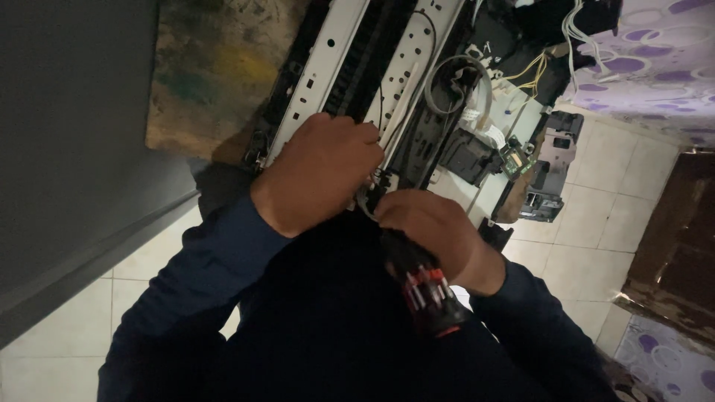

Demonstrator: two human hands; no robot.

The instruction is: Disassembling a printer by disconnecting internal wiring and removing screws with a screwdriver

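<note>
The right hand [432,227] has its grip closed around the handle of a screwdriver [424,286], a black handle with red and pale bits stowed around its butt end, and the tip is buried at the near edge of an opened printer chassis [350,67], where the hands meet. The left hand [316,171] rests on the white metal frame rail [316,71] just beside that spot, fingers curled down over the edge in a narrow, closed grip; whether it pinches a small part or only steadies the frame cannot be told, since the fingertips are hidden. The screwdriver's long axis runs on a diagonal, butt toward the person's chest at lower right and tip up and to the left into the chassis, so it points away from the body. To do this step well, it seems wise to hold the shaft in line with the fastener, press along that axis, and let the left hand brace the frame so that the tip does not slip toward the white cable loop [465,82] and the yellow wires [525,71] lying close beyond. The chassis lies on a worn, stained wooden table [212,67], with its long rails running away from the person toward upper right. A small green circuit board [515,158] and a black module [469,156] sit farther right, above the pale tiled floor [596,208].
</note>
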